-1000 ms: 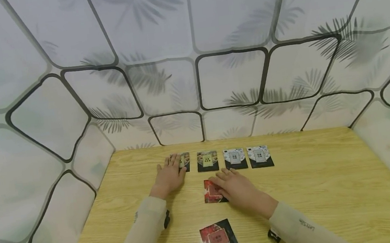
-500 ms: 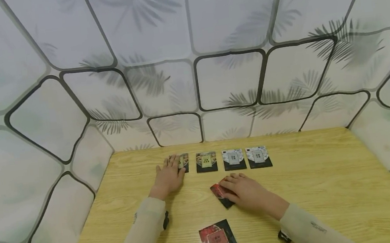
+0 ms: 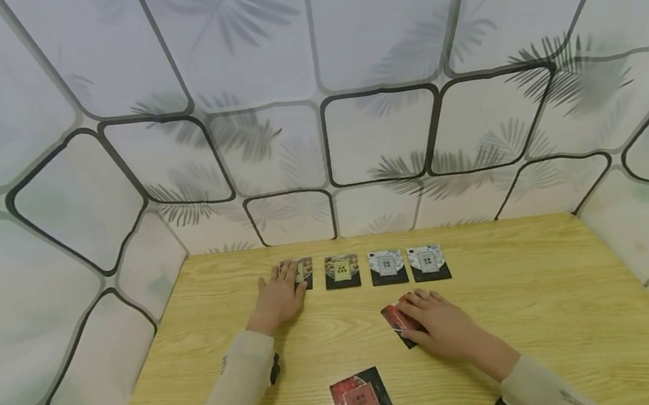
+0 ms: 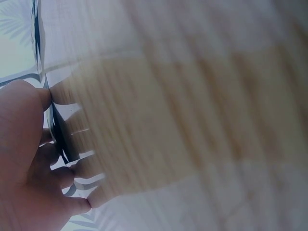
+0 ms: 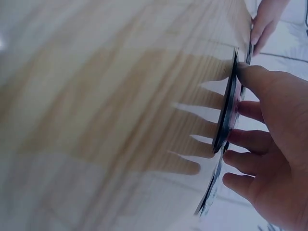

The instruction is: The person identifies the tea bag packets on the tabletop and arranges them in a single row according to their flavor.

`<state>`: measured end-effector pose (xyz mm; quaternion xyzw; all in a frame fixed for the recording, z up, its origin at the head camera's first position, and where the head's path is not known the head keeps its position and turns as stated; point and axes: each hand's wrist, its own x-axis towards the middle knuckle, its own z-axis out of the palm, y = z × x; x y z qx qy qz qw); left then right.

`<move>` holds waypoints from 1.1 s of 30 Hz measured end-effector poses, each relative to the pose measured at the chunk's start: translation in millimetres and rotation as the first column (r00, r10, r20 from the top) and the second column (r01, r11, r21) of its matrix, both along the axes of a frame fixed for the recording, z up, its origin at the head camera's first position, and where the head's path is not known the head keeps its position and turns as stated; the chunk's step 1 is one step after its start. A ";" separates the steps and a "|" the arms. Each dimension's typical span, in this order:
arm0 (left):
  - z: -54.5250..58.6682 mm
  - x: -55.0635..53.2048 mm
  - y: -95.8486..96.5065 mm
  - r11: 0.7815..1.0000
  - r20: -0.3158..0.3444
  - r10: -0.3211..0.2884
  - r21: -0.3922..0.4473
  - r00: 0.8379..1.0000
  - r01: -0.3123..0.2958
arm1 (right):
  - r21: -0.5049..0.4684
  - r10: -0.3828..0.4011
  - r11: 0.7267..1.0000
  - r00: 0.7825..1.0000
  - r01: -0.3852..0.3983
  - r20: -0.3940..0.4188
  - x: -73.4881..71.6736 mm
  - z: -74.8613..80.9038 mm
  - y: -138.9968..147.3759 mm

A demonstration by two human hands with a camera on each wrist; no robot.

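Note:
My left hand (image 3: 279,306) lies with fingers spread over the leftmost flat packet (image 3: 305,275), black with a green-yellow label, at the far side of the table. Its fingertips and thumb rest on that packet and hide its left part. In the left wrist view the packet's dark edge (image 4: 61,137) shows beside the fingertips. My right hand (image 3: 443,326) presses a red and black packet (image 3: 397,323) to the table with extended fingers, covering its right part. Seen from the right wrist, this packet (image 5: 226,113) lies under the thumb and first fingers.
Beside the left packet a matching green-labelled packet (image 3: 343,282) and two white and black packets, the nearer (image 3: 388,266) and the rightmost (image 3: 428,263), continue the row. Another red and black packet (image 3: 362,402) lies tilted near the front. Patterned walls (image 3: 383,135) enclose the wooden table (image 3: 529,313).
My right hand has slid the red packet to the right and turned it askew. The left hand stays on the leftmost packet. The view has shifted slightly.

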<state>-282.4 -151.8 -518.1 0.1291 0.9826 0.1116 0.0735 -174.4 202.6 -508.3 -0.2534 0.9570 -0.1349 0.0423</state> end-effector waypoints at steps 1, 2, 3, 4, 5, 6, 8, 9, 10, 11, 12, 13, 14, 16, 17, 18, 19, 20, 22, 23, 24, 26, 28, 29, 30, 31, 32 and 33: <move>0.3 0.1 0.2 1.000 0.000 0.000 0.005 1.000 0.000 | 0.002 -0.010 1.000 1.000 0.010 -0.003 0.5 -0.9 3.4; 0.7 0.2 0.5 1.000 0.002 0.001 0.005 1.000 -0.001 | 0.000 -0.019 1.000 1.000 0.019 -0.007 0.9 -1.7 6.7; 1.0 0.3 0.9 1.000 0.005 0.002 0.004 1.000 -0.002 | 0.001 -0.029 1.000 0.999 0.029 -0.013 1.3 -2.7 10.2; 1.3 0.7 1.0 1.000 0.007 0.003 0.005 1.000 -0.003 | -0.001 -0.039 0.999 0.999 0.039 -0.018 1.9 -3.3 13.7; 1.5 0.9 1.1 1.000 0.008 0.004 0.009 1.000 -0.004 | -0.003 -0.051 0.999 0.998 0.051 -0.027 2.7 -3.7 17.4; 1.7 1.2 1.1 1.000 0.006 0.005 0.016 1.000 -0.005 | -0.005 -0.064 0.998 0.997 0.064 -0.036 3.3 -4.4 21.1; 2.2 1.7 1.2 1.000 0.003 0.004 0.025 1.000 -0.005 | -0.007 -0.091 0.996 0.994 0.091 -0.056 4.4 -6.1 28.7; 2.5 2.0 1.2 1.000 0.002 0.004 0.026 1.000 -0.004 | -0.009 -0.103 0.995 0.992 0.103 -0.070 5.1 -6.6 32.5; 2.7 2.2 1.2 1.000 0.004 0.005 0.026 1.000 -0.005 | -0.010 -0.116 0.993 0.990 0.116 -0.081 5.7 -7.1 36.2; 3.0 2.4 1.3 1.000 0.004 0.006 0.027 1.000 -0.006 | -0.012 -0.125 0.992 0.988 0.125 -0.095 6.2 -7.3 39.9; 3.2 2.7 1.3 1.000 0.002 0.006 0.029 1.000 -0.006 | -0.015 -0.137 0.991 0.985 0.136 -0.101 6.8 -7.6 43.4; 3.5 2.9 1.5 0.999 0.004 0.007 0.031 1.000 -0.007 | -0.019 -0.147 0.989 0.983 0.146 -0.107 7.6 -7.2 47.0; 3.7 3.1 1.6 1.000 0.005 0.008 0.031 1.000 -0.008 | -0.023 -0.157 0.988 0.982 0.156 -0.108 8.3 -6.7 50.2; 3.8 3.2 1.8 0.999 0.009 0.011 0.031 1.000 -0.012 | -0.025 -0.175 0.985 0.979 0.173 -0.106 10.0 -5.1 56.2; 3.8 3.1 1.9 0.999 0.009 0.012 0.033 1.000 -0.013 | -0.029 -0.182 0.983 0.978 0.180 -0.103 10.8 -4.2 58.9; 3.6 2.9 1.9 0.999 0.009 0.013 0.033 1.000 -0.013 | -0.032 -0.192 0.981 0.977 0.190 -0.095 11.5 -3.6 61.6; 3.3 2.8 1.6 0.999 0.011 0.015 0.031 1.000 -0.015 | -0.033 -0.196 0.981 0.976 0.194 -0.093 11.8 -2.8 63.8; 3.0 2.6 1.3 1.000 0.012 0.016 0.026 1.000 -0.016 | -0.032 -0.203 0.979 0.975 0.200 -0.089 11.7 -2.3 66.0; 2.5 2.0 0.8 1.000 0.013 0.018 0.023 1.000 -0.018 | -0.029 -0.215 0.977 0.973 0.213 -0.080 11.4 -1.3 70.5; 2.4 1.8 0.6 1.000 0.013 0.017 0.025 1.000 -0.018 | -0.028 -0.219 0.976 0.972 0.218 -0.079 10.8 -0.9 73.1; 2.1 1.6 0.5 1.000 0.012 0.016 0.024 1.000 -0.016 | -0.024 -0.225 0.974 0.971 0.224 -0.080 10.0 -0.8 75.9; 2.1 1.4 0.5 1.000 0.013 0.014 0.026 1.000 -0.014 | -0.021 -0.233 0.972 0.969 0.232 -0.078 8.5 -0.3 80.9; 1.8 1.2 0.6 1.000 0.014 0.012 0.026 1.000 -0.012 | -0.019 -0.243 0.970 0.968 0.242 -0.069 7.4 0.3 85.6; 1.6 1.3 0.8 1.000 0.017 0.011 0.024 1.000 -0.011 | -0.018 -0.251 0.968 0.966 0.250 -0.062 7.1 0.8 87.7; 1.2 1.3 0.8 1.000 0.016 0.010 0.022 1.000 -0.010 | -0.016 -0.258 0.966 0.965 0.258 -0.050 6.8 1.0 89.4; 0.9 1.4 1.0 1.000 0.016 0.010 0.023 1.000 -0.011 | -0.015 -0.267 0.964 0.963 0.267 -0.037 6.4 1.4 91.0; 0.6 1.4 0.9 1.000 0.015 0.010 0.023 1.000 -0.011 | -0.013 -0.273 0.962 0.962 0.273 -0.029 5.6 1.9 92.7; 0.4 1.5 0.9 1.000 0.015 0.011 0.023 1.000 -0.011 | -0.011 -0.280 0.960 0.960 0.279 -0.022 4.7 2.3 94.3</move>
